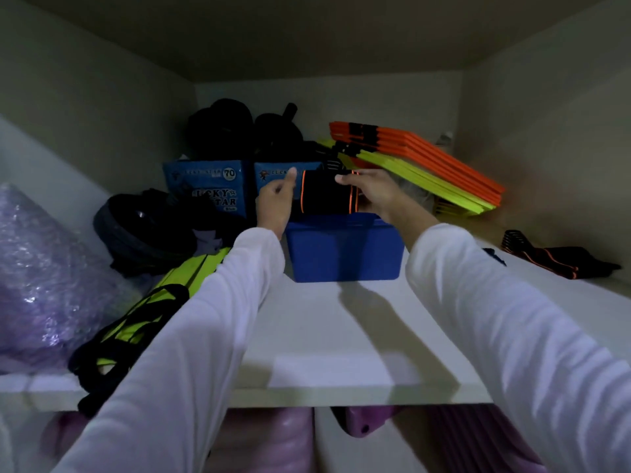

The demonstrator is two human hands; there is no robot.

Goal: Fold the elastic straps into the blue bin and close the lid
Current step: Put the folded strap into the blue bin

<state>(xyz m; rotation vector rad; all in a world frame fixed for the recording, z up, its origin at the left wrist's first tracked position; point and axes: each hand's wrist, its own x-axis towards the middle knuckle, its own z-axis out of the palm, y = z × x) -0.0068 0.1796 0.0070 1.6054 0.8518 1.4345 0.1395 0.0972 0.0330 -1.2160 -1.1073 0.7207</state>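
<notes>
1. Seen from head height, looking into a white closet shelf [341, 322], dimly lit.
2. Near the middle of the shelf: a blue bin [345, 249], open at the top, no lid in sight.
3. Held just above the bin's opening: a folded black elastic strap [327, 194] with orange edging.
4. Left hand [275, 203], in a white sleeve, gripped the strap's left end, thumb raised.
5. Right hand [374, 192], also white-sleeved, pinched the strap's right end with curled fingers.
6. Lying far right on the shelf, well apart from the bin: a second black strap [563, 261] with orange trim.
7. Behind the bin: two blue boxes [208, 186], black gear, and a tilted stack of orange and yellow flat pieces [426, 162].
8. At left: a purple plastic-wrapped bundle [44, 278] and yellow-black netting [136, 322].
</notes>
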